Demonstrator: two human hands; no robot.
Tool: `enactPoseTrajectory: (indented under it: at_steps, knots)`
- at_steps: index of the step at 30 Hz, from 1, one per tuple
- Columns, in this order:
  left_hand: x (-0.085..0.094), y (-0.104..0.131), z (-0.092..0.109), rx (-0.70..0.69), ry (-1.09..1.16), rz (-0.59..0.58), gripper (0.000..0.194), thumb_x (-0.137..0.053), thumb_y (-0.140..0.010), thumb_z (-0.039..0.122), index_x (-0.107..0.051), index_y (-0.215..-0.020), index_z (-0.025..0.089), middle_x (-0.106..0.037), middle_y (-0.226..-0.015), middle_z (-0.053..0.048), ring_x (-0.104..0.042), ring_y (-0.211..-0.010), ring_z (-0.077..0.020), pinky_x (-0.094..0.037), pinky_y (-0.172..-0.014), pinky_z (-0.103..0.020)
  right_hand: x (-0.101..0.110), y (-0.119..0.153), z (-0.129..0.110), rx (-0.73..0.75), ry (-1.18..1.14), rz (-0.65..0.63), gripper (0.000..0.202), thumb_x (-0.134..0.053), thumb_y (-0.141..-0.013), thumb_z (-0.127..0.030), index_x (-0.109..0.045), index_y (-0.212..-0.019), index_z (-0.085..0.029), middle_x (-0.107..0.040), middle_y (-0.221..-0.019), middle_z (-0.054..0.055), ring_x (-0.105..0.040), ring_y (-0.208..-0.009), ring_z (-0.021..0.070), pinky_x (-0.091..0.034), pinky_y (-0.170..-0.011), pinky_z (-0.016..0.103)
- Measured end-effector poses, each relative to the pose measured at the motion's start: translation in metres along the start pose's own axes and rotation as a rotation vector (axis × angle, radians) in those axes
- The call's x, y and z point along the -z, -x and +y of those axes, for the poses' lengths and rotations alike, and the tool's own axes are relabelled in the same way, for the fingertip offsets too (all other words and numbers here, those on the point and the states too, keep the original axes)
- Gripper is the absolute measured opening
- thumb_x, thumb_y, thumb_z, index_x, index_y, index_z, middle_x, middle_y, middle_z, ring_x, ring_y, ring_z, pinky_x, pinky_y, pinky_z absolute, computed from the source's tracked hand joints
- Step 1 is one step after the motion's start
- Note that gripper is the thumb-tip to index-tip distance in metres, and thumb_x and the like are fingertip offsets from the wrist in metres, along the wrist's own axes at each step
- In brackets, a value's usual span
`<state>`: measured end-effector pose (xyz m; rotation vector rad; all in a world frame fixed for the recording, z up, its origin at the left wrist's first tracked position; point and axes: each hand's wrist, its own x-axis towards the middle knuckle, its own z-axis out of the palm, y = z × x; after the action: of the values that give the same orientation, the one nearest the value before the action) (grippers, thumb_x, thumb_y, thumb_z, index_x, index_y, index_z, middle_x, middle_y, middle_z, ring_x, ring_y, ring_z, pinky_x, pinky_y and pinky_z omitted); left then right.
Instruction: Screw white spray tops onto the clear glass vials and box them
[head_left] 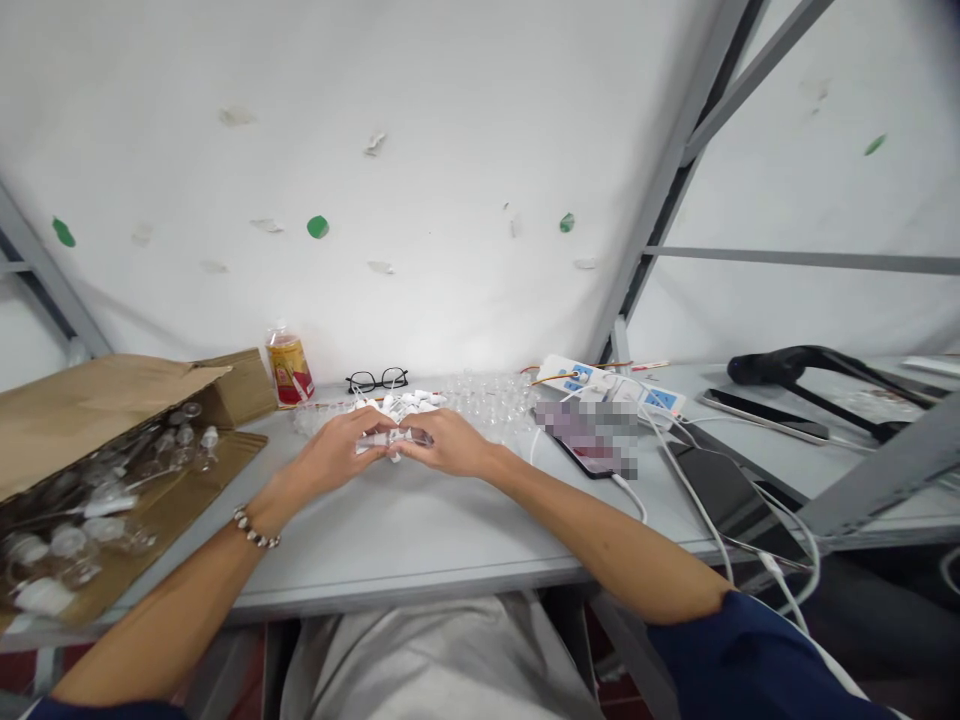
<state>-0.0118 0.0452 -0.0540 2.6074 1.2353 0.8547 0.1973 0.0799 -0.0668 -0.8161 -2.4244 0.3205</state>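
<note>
Over the middle of the grey table, my left hand (pixel 335 450) and my right hand (pixel 444 443) meet at a small clear plastic piece (pixel 382 439). The fingers of both hands are closed on it, the left from one end and the right from the other. Just behind the hands lies a pile of white caps (pixel 409 402). A group of clear plastic pieces (pixel 491 398) stands to the right of the pile. The exact shape of the held piece is partly hidden by my fingers.
At the left, an open cardboard box (pixel 225 480) holds clear bottles with white tops. A drink bottle (pixel 289 368) and eyeglasses (pixel 377 380) are near the wall. A lit phone (pixel 581 440), power strips (pixel 574 374), cables and a dark tablet (pixel 735 500) lie to the right.
</note>
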Motion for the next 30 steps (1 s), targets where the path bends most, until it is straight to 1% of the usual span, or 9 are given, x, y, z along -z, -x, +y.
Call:
enactPoseTrajectory:
  at_steps: [7,12,16,20,22,24,26,28,30]
  knots:
    - [0.0,0.0,-0.006,0.083,0.026,-0.018,0.031,-0.061,-0.085,0.044,-0.066,-0.105,0.022,-0.072,-0.097,-0.003,-0.064,-0.085,-0.0186,-0.049,-0.075,-0.028,-0.001,0.0,0.004,0.094,-0.042,0.024,0.029,-0.061,-0.088,-0.045,-0.071,-0.09,-0.018,-0.057,-0.061,-0.002,-0.042,-0.054,0.01,-0.028,-0.056,0.024]
    - [-0.001,0.0,-0.011,0.099,0.013,-0.071,0.033,-0.051,-0.091,0.044,-0.062,-0.116,0.025,-0.07,-0.108,-0.003,-0.064,-0.091,-0.0194,-0.049,-0.077,-0.03,-0.002,0.0,0.009,0.104,0.014,0.055,0.033,-0.057,-0.091,-0.045,-0.068,-0.107,-0.019,-0.067,-0.081,0.004,-0.055,-0.068,0.014,-0.034,-0.063,0.025]
    - [-0.002,0.001,-0.013,0.052,-0.043,0.006,0.035,-0.048,-0.093,0.04,-0.056,-0.122,0.023,-0.062,-0.123,-0.008,-0.059,-0.108,-0.0228,-0.047,-0.089,-0.035,-0.001,-0.001,0.014,0.057,0.066,0.111,0.032,-0.057,-0.091,-0.042,-0.065,-0.108,-0.017,-0.067,-0.086,0.006,-0.057,-0.074,0.0155,-0.037,-0.065,0.026]
    - [-0.002,0.001,-0.012,0.065,-0.069,0.055,0.032,-0.044,-0.094,0.039,-0.058,-0.118,0.023,-0.065,-0.12,-0.007,-0.062,-0.104,-0.0225,-0.047,-0.087,-0.033,0.001,-0.001,0.015,0.049,0.041,0.133,0.031,-0.057,-0.091,-0.043,-0.062,-0.106,-0.017,-0.068,-0.086,0.005,-0.057,-0.072,0.0147,-0.038,-0.065,0.026]
    - [0.0,0.001,-0.012,0.071,-0.07,0.056,0.035,-0.042,-0.094,0.043,-0.06,-0.116,0.023,-0.069,-0.112,-0.006,-0.064,-0.096,-0.0215,-0.047,-0.083,-0.031,0.002,-0.001,0.014,0.068,0.035,0.145,0.031,-0.058,-0.09,-0.043,-0.061,-0.106,-0.017,-0.067,-0.088,0.005,-0.058,-0.075,0.0151,-0.039,-0.066,0.026]
    - [0.001,0.002,-0.012,0.083,-0.037,0.032,0.039,-0.038,-0.095,0.045,-0.062,-0.116,0.023,-0.072,-0.089,-0.003,-0.064,-0.077,-0.0182,-0.046,-0.072,-0.028,0.001,-0.001,0.013,0.077,0.045,0.147,0.031,-0.062,-0.087,-0.043,-0.061,-0.104,-0.017,-0.066,-0.088,0.005,-0.058,-0.076,0.015,-0.039,-0.067,0.026]
    - [0.001,0.003,-0.011,0.086,0.049,0.015,0.042,-0.033,-0.097,0.045,-0.06,-0.119,0.021,-0.067,-0.068,0.001,-0.059,-0.061,-0.0147,-0.043,-0.064,-0.025,0.001,-0.001,0.011,0.073,0.06,0.128,0.029,-0.065,-0.084,-0.04,-0.061,-0.1,-0.017,-0.065,-0.087,0.004,-0.056,-0.073,0.0142,-0.038,-0.065,0.025]
    - [0.001,0.003,-0.007,0.076,0.116,0.024,0.043,-0.037,-0.096,0.046,-0.056,-0.124,0.02,-0.064,-0.064,0.002,-0.055,-0.058,-0.0133,-0.042,-0.062,-0.023,0.0,0.0,0.01,0.065,0.07,0.102,0.024,-0.066,-0.082,-0.037,-0.061,-0.095,-0.017,-0.064,-0.084,0.002,-0.054,-0.07,0.0133,-0.036,-0.063,0.024]
    - [0.0,0.004,-0.004,0.075,0.111,0.034,0.042,-0.047,-0.091,0.047,-0.055,-0.122,0.021,-0.065,-0.069,0.003,-0.053,-0.059,-0.0124,-0.041,-0.062,-0.023,-0.001,0.001,0.009,0.059,0.076,0.088,0.02,-0.066,-0.08,-0.033,-0.06,-0.091,-0.018,-0.064,-0.081,0.001,-0.052,-0.069,0.013,-0.035,-0.062,0.024]
